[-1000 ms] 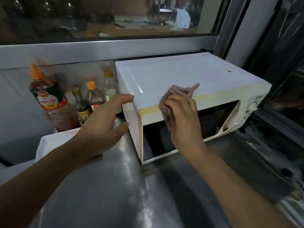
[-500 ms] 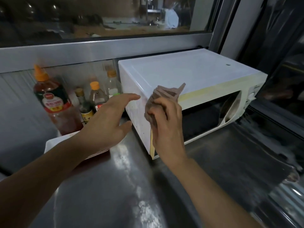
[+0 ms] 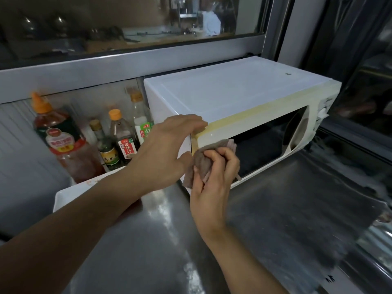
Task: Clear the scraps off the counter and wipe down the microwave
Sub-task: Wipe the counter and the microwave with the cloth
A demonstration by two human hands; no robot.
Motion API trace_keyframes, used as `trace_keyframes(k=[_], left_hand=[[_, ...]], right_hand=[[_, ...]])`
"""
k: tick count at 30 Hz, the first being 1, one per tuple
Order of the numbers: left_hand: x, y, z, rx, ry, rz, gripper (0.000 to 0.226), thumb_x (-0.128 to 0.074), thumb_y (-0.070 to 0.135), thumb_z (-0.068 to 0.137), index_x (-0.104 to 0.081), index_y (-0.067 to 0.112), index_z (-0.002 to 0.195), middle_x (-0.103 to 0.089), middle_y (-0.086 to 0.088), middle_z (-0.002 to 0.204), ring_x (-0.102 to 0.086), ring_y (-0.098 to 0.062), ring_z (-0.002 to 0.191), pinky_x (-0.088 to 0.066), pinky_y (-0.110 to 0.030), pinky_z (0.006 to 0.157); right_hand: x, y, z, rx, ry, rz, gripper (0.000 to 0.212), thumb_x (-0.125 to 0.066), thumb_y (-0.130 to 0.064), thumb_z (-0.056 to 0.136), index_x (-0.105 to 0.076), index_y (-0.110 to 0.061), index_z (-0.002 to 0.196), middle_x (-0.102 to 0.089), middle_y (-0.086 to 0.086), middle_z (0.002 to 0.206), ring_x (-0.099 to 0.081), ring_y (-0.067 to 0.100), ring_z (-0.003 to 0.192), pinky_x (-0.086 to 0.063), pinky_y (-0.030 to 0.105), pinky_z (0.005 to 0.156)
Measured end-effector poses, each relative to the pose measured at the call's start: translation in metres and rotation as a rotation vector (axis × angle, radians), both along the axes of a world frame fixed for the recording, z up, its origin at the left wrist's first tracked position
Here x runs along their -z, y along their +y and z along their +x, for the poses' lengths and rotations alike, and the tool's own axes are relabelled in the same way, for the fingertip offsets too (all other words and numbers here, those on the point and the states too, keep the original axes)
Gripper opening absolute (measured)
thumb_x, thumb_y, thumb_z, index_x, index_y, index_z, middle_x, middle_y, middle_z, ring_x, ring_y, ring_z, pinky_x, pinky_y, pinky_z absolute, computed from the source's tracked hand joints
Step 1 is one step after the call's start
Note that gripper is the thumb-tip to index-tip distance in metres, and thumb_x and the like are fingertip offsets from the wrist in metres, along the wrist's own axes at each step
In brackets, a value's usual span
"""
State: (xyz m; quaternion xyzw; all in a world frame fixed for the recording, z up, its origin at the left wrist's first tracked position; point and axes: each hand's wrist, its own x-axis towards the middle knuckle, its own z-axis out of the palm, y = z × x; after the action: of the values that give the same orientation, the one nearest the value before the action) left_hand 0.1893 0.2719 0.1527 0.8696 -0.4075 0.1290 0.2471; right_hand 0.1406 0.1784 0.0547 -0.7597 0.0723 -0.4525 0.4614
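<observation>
Cloth (image 3: 200, 164) dropped from top edge to microwave (image 3: 244, 98) door's left side.
Right hand (image 3: 214, 177) grips it; left hand (image 3: 165, 149), fingers straight, rests on near-left top corner.

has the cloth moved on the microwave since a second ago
Yes. The cloth, gripped by the right hand, has come down from the microwave's top front edge to the lower left of its door, near the left front corner.

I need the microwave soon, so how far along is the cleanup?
Done: the steel counter in front shows no scraps. In hand: the right hand presses a cloth to the microwave door's left edge, and the left hand steadies the top corner. Left: a small dark speck remains on top.
</observation>
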Motion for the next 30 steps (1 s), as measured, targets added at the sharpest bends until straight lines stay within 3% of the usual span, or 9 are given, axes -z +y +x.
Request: trace_keyframes(k=[3, 6, 7, 9, 15, 20, 23, 26, 30], left_hand=[[0.005, -0.008, 0.002, -0.021, -0.025, -0.027, 0.057, -0.051, 0.013, 0.07, -0.057, 0.015, 0.127, -0.055, 0.001, 0.131, -0.045, -0.014, 0.126, -0.031, -0.025, 0.107], [0.01, -0.015, 0.003, -0.058, -0.064, -0.11, 0.046, -0.054, 0.012, 0.072, -0.063, 0.014, 0.118, -0.06, 0.002, 0.12, -0.053, -0.017, 0.114, -0.039, -0.037, 0.099], [0.012, -0.017, 0.003, -0.067, -0.078, -0.137, 0.043, -0.055, 0.012, 0.073, -0.064, 0.014, 0.114, -0.06, 0.003, 0.117, -0.054, -0.018, 0.11, -0.04, -0.037, 0.097], [0.015, -0.021, 0.004, -0.084, -0.088, -0.194, 0.036, -0.057, 0.011, 0.075, -0.066, 0.014, 0.11, -0.059, 0.006, 0.112, -0.055, -0.018, 0.106, -0.038, -0.031, 0.093], [0.023, -0.025, 0.007, -0.099, -0.099, -0.273, 0.028, -0.059, 0.008, 0.078, -0.068, 0.014, 0.104, -0.063, 0.0, 0.11, -0.054, -0.016, 0.105, -0.035, -0.018, 0.093], [0.024, -0.028, 0.005, -0.117, -0.093, -0.301, 0.027, -0.06, 0.005, 0.075, -0.068, 0.013, 0.1, -0.063, 0.0, 0.106, -0.055, -0.019, 0.104, -0.036, -0.021, 0.092], [0.022, -0.03, 0.003, -0.13, -0.091, -0.295, 0.027, -0.059, 0.004, 0.074, -0.068, 0.011, 0.099, -0.063, 0.0, 0.105, -0.055, -0.02, 0.103, -0.037, -0.023, 0.091], [0.022, -0.033, 0.001, -0.142, -0.117, -0.317, 0.027, -0.057, 0.003, 0.073, -0.069, 0.01, 0.097, -0.064, -0.001, 0.103, -0.057, -0.02, 0.101, -0.041, -0.032, 0.089], [0.026, -0.037, 0.001, -0.18, -0.152, -0.351, 0.028, -0.056, 0.002, 0.071, -0.069, 0.009, 0.095, -0.064, -0.002, 0.101, -0.056, -0.018, 0.099, -0.041, -0.031, 0.088]], right_hand=[[0.002, -0.003, 0.007, 0.023, -0.014, -0.025, 0.025, -0.063, -0.006, 0.084, -0.057, 0.0, 0.107, -0.041, 0.015, 0.121, -0.037, 0.036, 0.129, -0.036, 0.04, 0.108], [0.008, -0.021, 0.012, -0.004, -0.073, -0.122, 0.027, -0.065, -0.014, 0.083, -0.052, -0.011, 0.106, -0.038, 0.009, 0.115, -0.045, 0.029, 0.11, -0.031, 0.016, 0.103], [0.01, -0.028, 0.014, -0.027, -0.089, -0.154, 0.026, -0.062, -0.019, 0.085, -0.049, -0.015, 0.106, -0.036, 0.006, 0.114, -0.044, 0.026, 0.108, -0.029, 0.014, 0.102], [0.013, -0.048, 0.019, -0.038, -0.086, -0.201, 0.024, -0.058, -0.022, 0.086, -0.048, -0.016, 0.107, -0.035, 0.004, 0.115, -0.043, 0.027, 0.109, -0.03, 0.018, 0.102], [0.004, -0.149, 0.05, 0.163, 0.011, -0.036, 0.026, -0.055, -0.003, 0.082, -0.053, 0.005, 0.107, -0.039, 0.026, 0.119, -0.041, 0.036, 0.117, -0.031, 0.037, 0.106], [-0.002, -0.171, 0.055, 0.193, 0.01, 0.035, 0.024, -0.055, 0.001, 0.085, -0.051, 0.005, 0.108, -0.04, 0.024, 0.125, -0.038, 0.03, 0.127, -0.027, 0.027, 0.108], [-0.007, -0.141, 0.051, 0.255, -0.038, 0.12, 0.031, -0.056, 0.004, 0.083, -0.052, 0.006, 0.114, -0.042, 0.022, 0.131, -0.035, 0.032, 0.131, -0.024, 0.032, 0.111], [0.004, -0.091, 0.038, 0.2, -0.096, 0.066, 0.034, -0.056, 0.004, 0.083, -0.052, 0.002, 0.117, -0.038, 0.017, 0.135, -0.029, 0.029, 0.136, -0.024, 0.037, 0.113], [0.017, -0.075, 0.03, 0.117, -0.106, -0.024, 0.037, -0.052, 0.001, 0.086, -0.05, -0.004, 0.122, -0.035, 0.012, 0.138, -0.029, 0.023, 0.134, -0.022, 0.021, 0.112]])
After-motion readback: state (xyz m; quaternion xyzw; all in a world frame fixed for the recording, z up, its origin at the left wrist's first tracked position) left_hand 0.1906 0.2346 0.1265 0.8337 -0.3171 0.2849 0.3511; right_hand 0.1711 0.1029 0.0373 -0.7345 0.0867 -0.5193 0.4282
